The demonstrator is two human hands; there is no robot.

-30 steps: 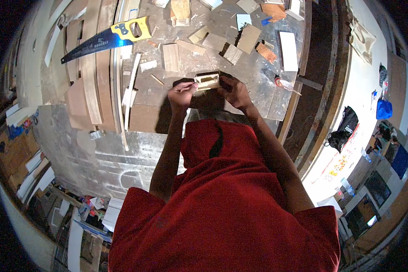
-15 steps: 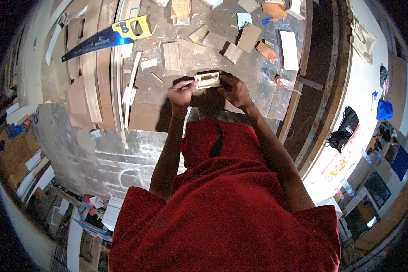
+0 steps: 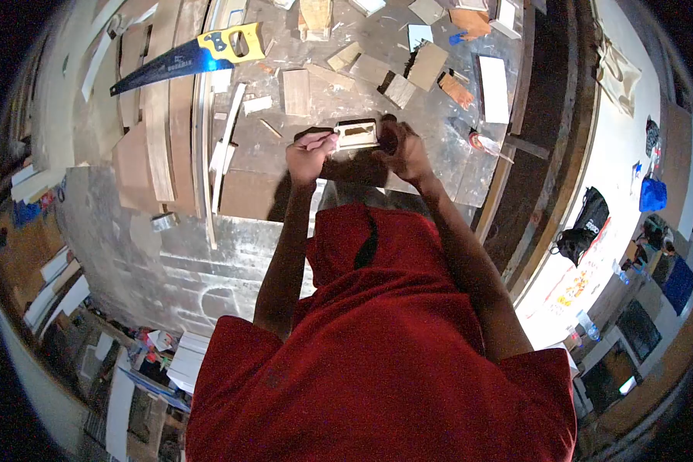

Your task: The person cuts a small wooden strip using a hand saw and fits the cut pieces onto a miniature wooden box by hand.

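Observation:
A small pale wooden box-like frame (image 3: 359, 143) with a dark, hollow-looking middle is over the near part of the workbench. My left hand (image 3: 309, 159) pinches its left end between thumb and fingers. Beside the right end is my right hand (image 3: 408, 156), its thumb and fingers apart in a curve; no grip on the frame shows. Shadow darkens the right fingertips and the bench under the frame. Beyond my hands lie a flat wooden block (image 3: 296, 92) and a thin wood sliver (image 3: 270, 128).
A yellow-handled handsaw (image 3: 179, 61) rests across boards at the left. Wood offcuts (image 3: 427, 66) litter the bench's far side, with a white block (image 3: 492, 88) at right. A red-and-white tool-like item (image 3: 481, 142) lies near the right edge. Long strips (image 3: 225, 146) line the left.
My right hand has come off the frame's right end, and its fingers have opened and risen. The left hand keeps its pinch. The whole view has shifted slightly.

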